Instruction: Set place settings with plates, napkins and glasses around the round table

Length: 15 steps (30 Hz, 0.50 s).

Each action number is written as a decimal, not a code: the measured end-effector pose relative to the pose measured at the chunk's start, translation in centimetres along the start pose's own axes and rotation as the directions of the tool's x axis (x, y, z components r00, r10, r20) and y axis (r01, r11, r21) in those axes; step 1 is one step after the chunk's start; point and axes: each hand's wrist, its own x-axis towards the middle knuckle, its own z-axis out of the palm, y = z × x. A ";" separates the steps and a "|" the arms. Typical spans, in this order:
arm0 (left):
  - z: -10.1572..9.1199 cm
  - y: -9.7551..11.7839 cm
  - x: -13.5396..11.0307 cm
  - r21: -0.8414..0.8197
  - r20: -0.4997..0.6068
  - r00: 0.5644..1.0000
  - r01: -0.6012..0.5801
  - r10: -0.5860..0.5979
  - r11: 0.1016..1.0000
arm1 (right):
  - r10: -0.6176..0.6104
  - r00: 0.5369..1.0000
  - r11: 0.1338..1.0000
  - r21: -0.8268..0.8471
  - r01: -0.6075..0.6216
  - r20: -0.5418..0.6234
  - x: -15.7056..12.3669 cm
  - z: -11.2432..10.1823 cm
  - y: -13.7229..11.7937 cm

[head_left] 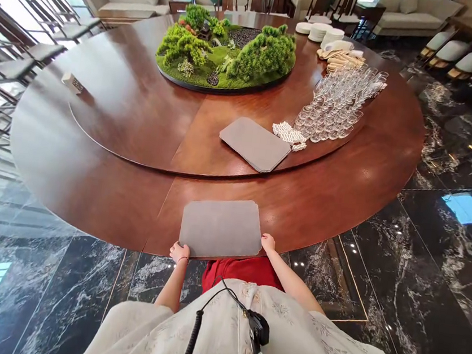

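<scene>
1. The grey placemat (221, 227) lies flat at the round table's (90, 183) near rim, at 6 o'clock, with its near edge at the lip.
2. It looks thin, light and fairly stiff, and probably slides easily on polished wood. The near corners offer the best hold.
3. The left hand (179, 251) is curled closed on the near-left corner, and the right hand (268, 243) pinches the near-right corner.
4. At 12 o'clock, well apart, sits a stack of mats (255, 143). White rests (288, 133) and fragile glasses (338, 103) crowd 1 o'clock.
</scene>
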 end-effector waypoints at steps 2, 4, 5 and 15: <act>0.6 1.2 -1.4 -0.047 -0.067 0.997 0.030 -0.033 0.998 | 0.014 1.000 0.997 0.077 -0.013 -0.002 2.4 -1.7 -2.2; 1.6 2.8 -3.3 -0.066 -0.186 0.982 0.000 -0.012 0.998 | 0.007 1.000 0.986 0.167 -0.008 0.010 5.9 -3.5 -5.6; 2.2 3.7 -4.5 -0.061 -0.245 0.969 -0.028 0.012 0.998 | 0.000 1.000 0.977 0.214 -0.005 0.025 7.9 -4.3 -7.7; 10.8 7.6 -15.0 0.087 -0.239 0.971 0.036 -0.014 0.996 | -0.053 0.984 0.873 0.487 -0.038 0.173 26.0 -7.7 -27.5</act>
